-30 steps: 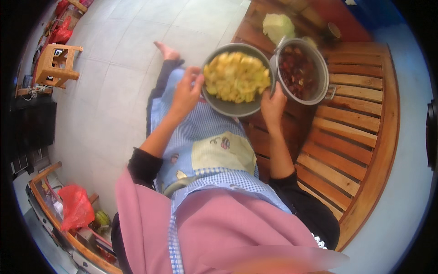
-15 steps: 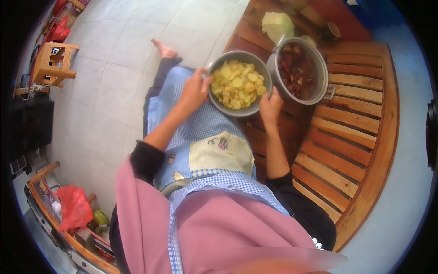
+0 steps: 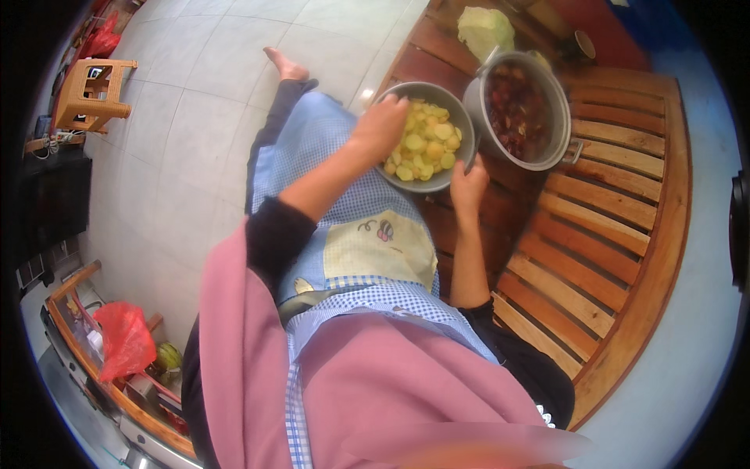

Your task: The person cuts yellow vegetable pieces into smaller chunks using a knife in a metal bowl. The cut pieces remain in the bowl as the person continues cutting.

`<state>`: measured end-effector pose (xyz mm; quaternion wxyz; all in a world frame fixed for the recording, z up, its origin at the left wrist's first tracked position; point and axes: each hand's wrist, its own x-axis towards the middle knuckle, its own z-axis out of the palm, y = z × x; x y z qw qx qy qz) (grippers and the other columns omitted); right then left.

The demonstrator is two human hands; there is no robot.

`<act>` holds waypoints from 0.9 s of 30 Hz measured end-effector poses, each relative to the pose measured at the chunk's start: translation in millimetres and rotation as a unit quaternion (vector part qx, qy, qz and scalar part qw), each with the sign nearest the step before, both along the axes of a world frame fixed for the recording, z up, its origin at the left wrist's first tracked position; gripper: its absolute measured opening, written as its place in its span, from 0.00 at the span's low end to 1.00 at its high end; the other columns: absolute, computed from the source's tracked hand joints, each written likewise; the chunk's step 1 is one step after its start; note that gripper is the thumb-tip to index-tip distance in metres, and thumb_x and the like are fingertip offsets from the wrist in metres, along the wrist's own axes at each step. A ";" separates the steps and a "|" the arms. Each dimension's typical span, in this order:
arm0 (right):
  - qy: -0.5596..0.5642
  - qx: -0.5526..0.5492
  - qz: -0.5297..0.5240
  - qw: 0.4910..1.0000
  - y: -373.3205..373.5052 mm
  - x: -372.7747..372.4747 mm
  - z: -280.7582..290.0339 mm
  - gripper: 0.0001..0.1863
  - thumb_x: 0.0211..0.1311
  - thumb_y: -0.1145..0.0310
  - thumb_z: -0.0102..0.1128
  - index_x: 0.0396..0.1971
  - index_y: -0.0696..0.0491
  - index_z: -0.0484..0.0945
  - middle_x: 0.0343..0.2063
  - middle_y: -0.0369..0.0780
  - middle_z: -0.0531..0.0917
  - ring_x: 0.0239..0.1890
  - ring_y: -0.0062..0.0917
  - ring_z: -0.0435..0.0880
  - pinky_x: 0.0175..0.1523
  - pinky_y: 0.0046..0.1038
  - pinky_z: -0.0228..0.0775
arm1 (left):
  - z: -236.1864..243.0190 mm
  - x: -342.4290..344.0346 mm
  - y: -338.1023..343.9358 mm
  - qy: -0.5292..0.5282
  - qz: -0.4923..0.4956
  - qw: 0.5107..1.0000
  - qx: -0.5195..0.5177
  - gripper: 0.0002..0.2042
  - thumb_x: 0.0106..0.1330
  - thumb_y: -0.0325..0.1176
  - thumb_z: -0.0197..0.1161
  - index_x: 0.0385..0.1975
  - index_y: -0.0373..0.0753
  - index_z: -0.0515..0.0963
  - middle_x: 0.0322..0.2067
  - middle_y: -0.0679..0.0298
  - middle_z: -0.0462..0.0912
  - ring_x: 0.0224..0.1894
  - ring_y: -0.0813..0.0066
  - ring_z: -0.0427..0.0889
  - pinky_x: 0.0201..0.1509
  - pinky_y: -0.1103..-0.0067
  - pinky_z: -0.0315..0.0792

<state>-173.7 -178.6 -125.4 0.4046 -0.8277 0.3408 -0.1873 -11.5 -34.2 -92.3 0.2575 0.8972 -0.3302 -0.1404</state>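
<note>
My left hand (image 3: 383,125) is closed over the upper left of the grey metal bowl (image 3: 427,184) of yellow sliced pieces (image 3: 433,148); whether it grips the rim or some pieces is hidden. My right hand (image 3: 469,180) grips the bowl's lower right rim. Just right of the bowl, a silver pot (image 3: 561,125) with dark reddish-brown contents (image 3: 516,109) stands on the slatted wooden bench. A pale green cabbage (image 3: 484,31) lies behind the pot.
The wooden bench (image 3: 586,242) extends to my right beside a pale wall. My leg and bare foot (image 3: 285,62) rest over the tiled floor (image 3: 187,156). At left are a plastic stool (image 3: 94,94), a dark screen (image 3: 55,199) and a red plastic bag (image 3: 125,336).
My left hand has moved up and right, from the bowl's left edge to over its upper left part. The bowl has shifted slightly right and up, with my right hand still on it.
</note>
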 end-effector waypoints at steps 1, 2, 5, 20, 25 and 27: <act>0.005 -0.002 0.001 1.000 1.5 -1.3 3.2 0.21 0.58 0.71 0.51 0.51 0.62 0.76 0.37 0.57 0.83 0.44 0.47 0.83 0.49 0.41 0.73 | -1.2 0.2 -1.1 -0.016 -0.008 1.000 0.012 0.14 0.62 0.25 0.55 0.48 0.36 0.77 0.43 0.48 0.78 0.43 0.51 0.81 0.46 0.65 0.75; 0.014 -0.002 -0.004 1.000 2.6 -2.6 7.2 0.21 0.59 0.69 0.51 0.51 0.62 0.76 0.38 0.57 0.83 0.45 0.47 0.83 0.50 0.41 0.73 | -1.6 0.7 -4.1 -0.033 -0.016 0.999 0.019 0.14 0.62 0.25 0.54 0.48 0.36 0.77 0.41 0.49 0.79 0.41 0.51 0.81 0.46 0.64 0.76; 0.082 -0.042 -0.028 0.995 5.3 -8.0 25.7 0.22 0.64 0.63 0.50 0.52 0.61 0.75 0.41 0.56 0.82 0.47 0.47 0.82 0.52 0.41 0.71 | 0.8 0.1 -8.6 -0.037 -0.026 0.999 0.021 0.14 0.62 0.25 0.56 0.48 0.34 0.77 0.36 0.49 0.81 0.38 0.53 0.83 0.43 0.67 0.77; -0.078 0.180 0.233 0.952 61.4 23.4 93.3 0.23 0.74 0.64 0.37 0.64 0.52 0.67 0.17 0.29 0.62 0.20 0.12 0.59 0.26 0.19 0.54 | 53.5 -33.2 48.8 0.497 0.159 0.777 -0.351 0.10 0.63 0.30 0.66 0.38 0.30 0.77 0.36 0.57 0.81 0.40 0.71 0.82 0.45 0.77 0.79; -0.039 0.160 0.236 0.958 64.9 17.8 100.3 0.22 0.70 0.68 0.40 0.62 0.54 0.68 0.40 0.54 0.81 0.37 0.36 0.83 0.45 0.34 0.71 | 54.2 -37.9 51.2 0.519 0.177 0.747 -0.375 0.09 0.63 0.28 0.64 0.36 0.28 0.77 0.35 0.57 0.80 0.39 0.70 0.82 0.47 0.76 0.80; -0.048 0.130 0.242 0.960 67.0 17.7 102.0 0.22 0.70 0.68 0.40 0.63 0.52 0.67 0.37 0.55 0.81 0.36 0.41 0.84 0.44 0.37 0.72 | 55.5 -40.4 50.6 0.521 0.181 0.739 -0.388 0.08 0.63 0.27 0.63 0.36 0.27 0.77 0.35 0.58 0.80 0.38 0.71 0.82 0.47 0.76 0.80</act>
